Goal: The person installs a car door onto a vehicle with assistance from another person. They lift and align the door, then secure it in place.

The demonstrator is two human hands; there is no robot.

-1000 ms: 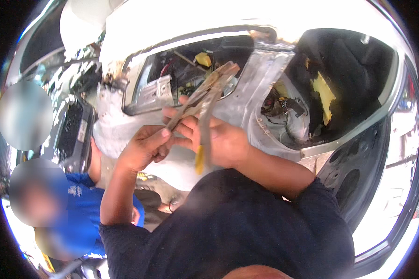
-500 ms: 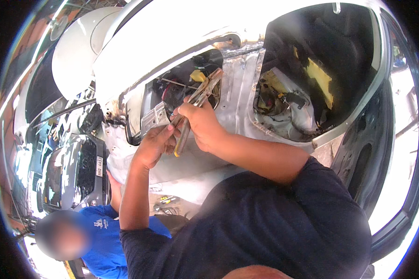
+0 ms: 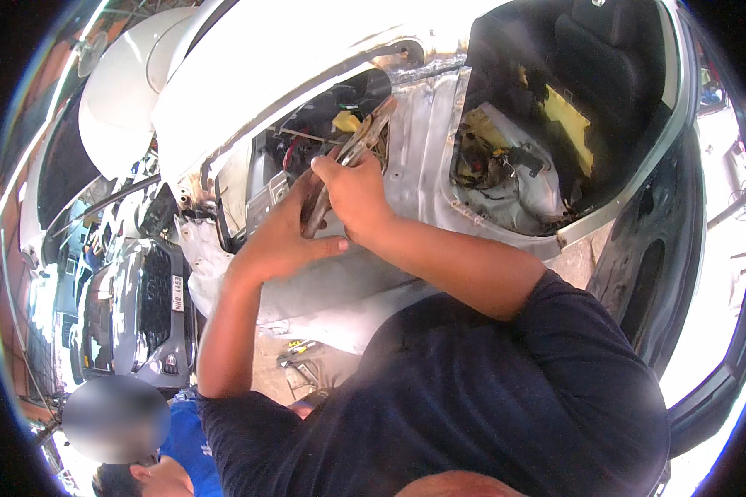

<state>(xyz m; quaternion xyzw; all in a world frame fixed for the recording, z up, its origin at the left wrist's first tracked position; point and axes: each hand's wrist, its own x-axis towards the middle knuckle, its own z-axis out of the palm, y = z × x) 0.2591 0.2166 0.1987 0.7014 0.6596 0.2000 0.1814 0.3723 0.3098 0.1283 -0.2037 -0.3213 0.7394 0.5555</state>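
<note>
A long, narrow metal piece point(image 3: 371, 132), worn and brownish with a raised lengthwise edge, is held at a slant before an opening in a white car body point(image 3: 427, 149). My right hand point(image 3: 358, 195) is closed around its middle, thumb along the top. At its lower end is my left hand point(image 3: 286, 236), the thumb stretched out to the right and apart from the metal. The left fingers reach up beside the piece, partly hidden by it, and seem to touch it. Behind the piece's upper part, a yellow scrap point(image 3: 346, 122) shows inside the opening.
To the right, a second opening shows the dark interior with wiring point(image 3: 493, 153) and a torn yellow patch point(image 3: 568, 128). A dark door panel point(image 3: 638, 273) stands open. At lower left is a person in a blue shirt point(image 3: 186, 435); tools point(image 3: 298, 354) lie on the floor.
My left hand has loosened from the lower end, its thumb spreading away. The metal piece has shifted slightly up and left with my right hand. The person in blue has moved lower.
</note>
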